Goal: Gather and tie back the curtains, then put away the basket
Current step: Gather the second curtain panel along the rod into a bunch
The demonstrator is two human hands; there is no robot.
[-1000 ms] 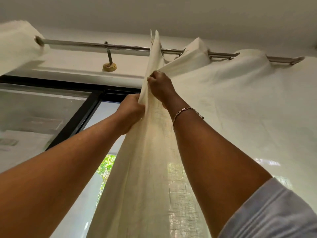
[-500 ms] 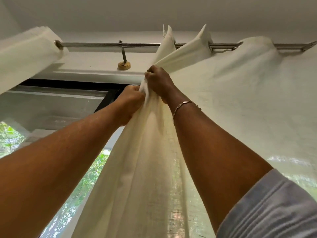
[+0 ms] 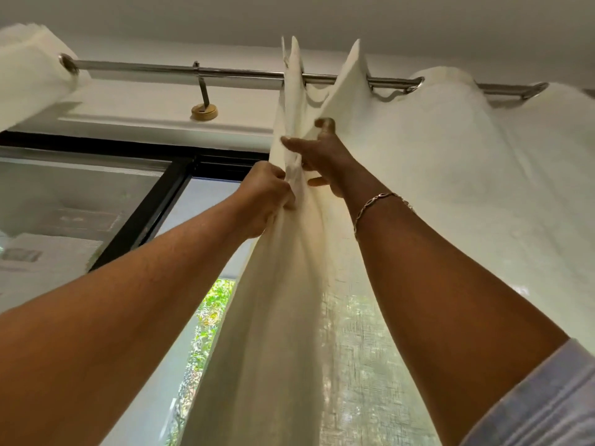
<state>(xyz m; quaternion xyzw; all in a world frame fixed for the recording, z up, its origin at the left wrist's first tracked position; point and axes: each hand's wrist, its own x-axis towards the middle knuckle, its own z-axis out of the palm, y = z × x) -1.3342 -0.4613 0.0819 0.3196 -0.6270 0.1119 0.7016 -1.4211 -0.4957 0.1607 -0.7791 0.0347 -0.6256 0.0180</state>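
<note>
Reaching: both arms were raised toward the top of the curtain (image 3: 450, 188), just under the rod (image 3: 244, 72).
Left hand: the left hand (image 3: 267, 191) was curled in a fist round the gathered folds, gripping them a little below the rod.
Right hand: the right hand (image 3: 322, 156) was spread wide just above and beside the left, its fingers (image 3: 289, 141) straight and splayed against the cloth at the next pleat; one finger lay across the bunched folds, another pointed up along the fold.
Curtain: thin cream cloth hung by metal rings from the rod over the right part of the window; its left edge was bunched into narrow pleats, the rest spread wide to the right.
Other curtain: a second cream curtain (image 3: 29, 69) sat at the rod's left end, well apart.
Rod: shiny metal, held by a bracket (image 3: 203, 101) on the wall above the window.
Window: a black frame (image 3: 161, 201), with green leaves (image 3: 209, 300) showing through the glass.
Wrist: a chain bracelet (image 3: 376, 201) circled the right wrist; a pale sleeve (image 3: 547, 397) showed at the lower right.
</note>
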